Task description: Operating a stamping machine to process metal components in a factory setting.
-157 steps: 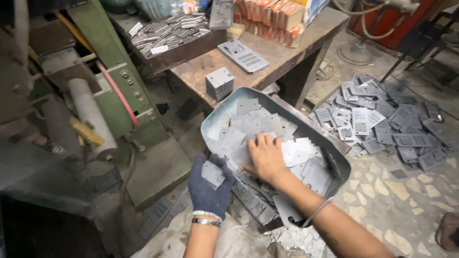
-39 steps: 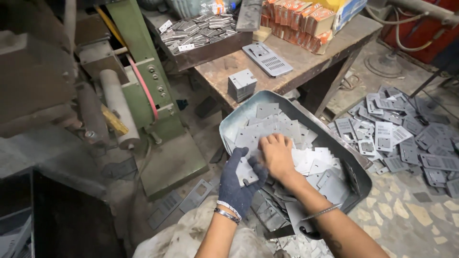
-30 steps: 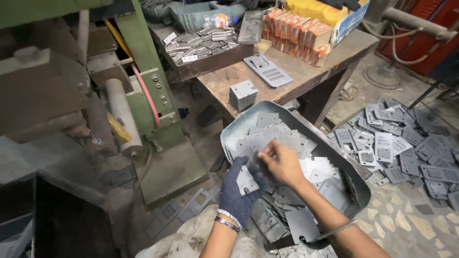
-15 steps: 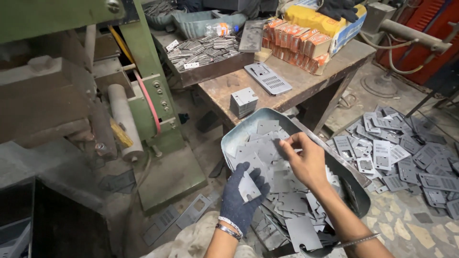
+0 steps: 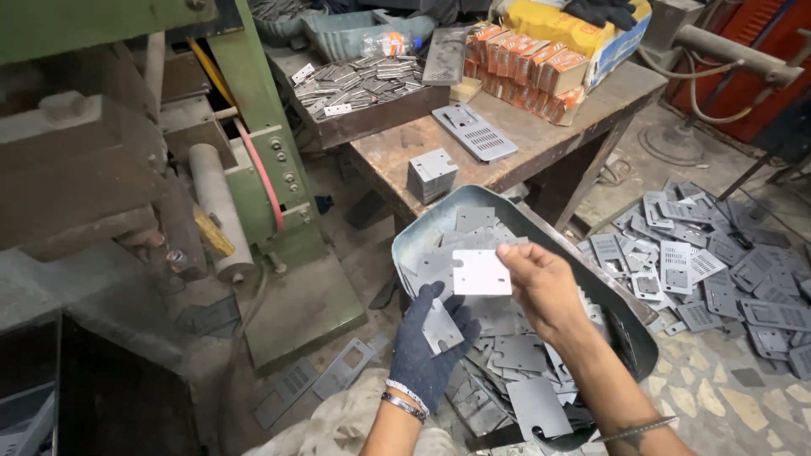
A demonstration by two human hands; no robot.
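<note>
A tall green-painted steel press machine (image 5: 253, 143) fills the left side, with a pale cylindrical roller (image 5: 218, 207) leaning at its base. To its right stands a worn brown wooden workbench (image 5: 541, 139), carrying a shallow dark tray of small grey metal stampings (image 5: 363, 80), a row of orange cardboard boxes (image 5: 528, 72), a perforated grey metal plate (image 5: 475, 133) lying flat, and a short stack of square grey plates (image 5: 431, 173) near its front edge. On the stone floor to the right lies a wide scatter of grey perforated metal plates (image 5: 718, 270).

Below the workbench, in front of the person, sits a dented grey metal tub (image 5: 422, 232) piled with flat grey sheet-metal blanks (image 5: 515, 355). Both hands are over this tub. The right hand (image 5: 545, 283), bare, pinches a pale rectangular metal blank with small holes (image 5: 480, 272) by its right edge between thumb and fingers, holding it raised above the pile with its face toward the camera. The left hand (image 5: 427, 350), in a dark blue knitted glove, has its fingers curled around a smaller grey metal blank (image 5: 441, 325) resting in the palm, just below and left of the raised one; the two blanks are near but apart. A beaded bracelet (image 5: 404, 399) circles the left wrist.
</note>
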